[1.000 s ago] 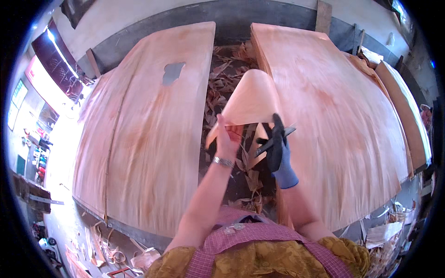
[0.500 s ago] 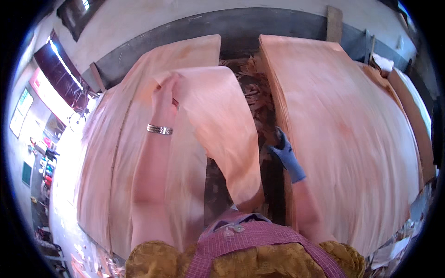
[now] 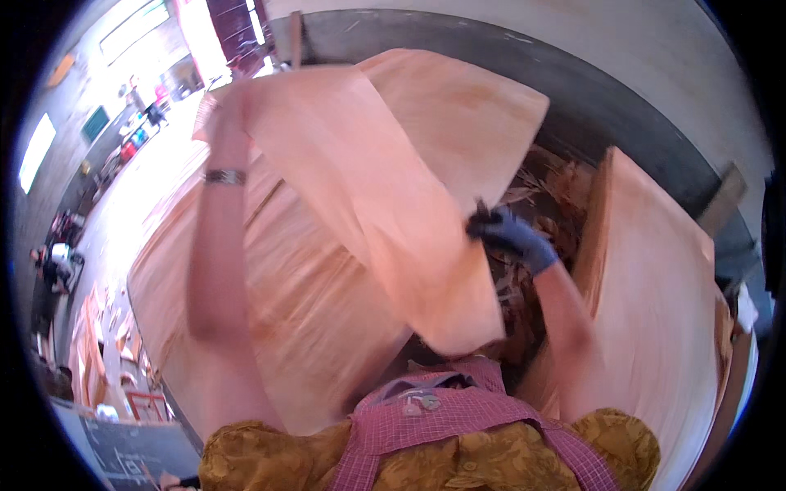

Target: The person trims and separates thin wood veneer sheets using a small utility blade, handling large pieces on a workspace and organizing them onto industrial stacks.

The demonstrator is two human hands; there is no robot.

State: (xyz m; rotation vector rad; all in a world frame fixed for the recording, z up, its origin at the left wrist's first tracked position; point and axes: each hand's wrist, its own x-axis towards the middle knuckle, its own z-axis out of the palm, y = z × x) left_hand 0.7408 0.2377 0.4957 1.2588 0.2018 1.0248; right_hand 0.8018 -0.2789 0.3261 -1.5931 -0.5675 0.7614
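A long, thin wood veneer sheet (image 3: 360, 172) slants across the view, its near end bent down in front of my apron. My bare left hand (image 3: 233, 106), wearing a metal watch band, is blurred by motion but closed on the far left end of this sheet. At the sheet's right edge is my right hand (image 3: 512, 233) in a blue glove with dark fingers. Those fingers are smeared, and whether they grip the edge cannot be made out. Beneath the sheet lies a wide stack of veneer (image 3: 303, 303).
To the right stands another tall veneer stack (image 3: 655, 278). Torn veneer scraps (image 3: 557, 184) fill the gap between the stacks. A grey and white wall (image 3: 573, 78) runs behind. More scraps (image 3: 94, 344) litter the floor at left, beside a blue-grey panel (image 3: 135, 450).
The view has swung toward the left. My left hand has carried the veneer sheet's end outward to the far left. My gloved right hand has come up from the right stack to the sheet's edge.
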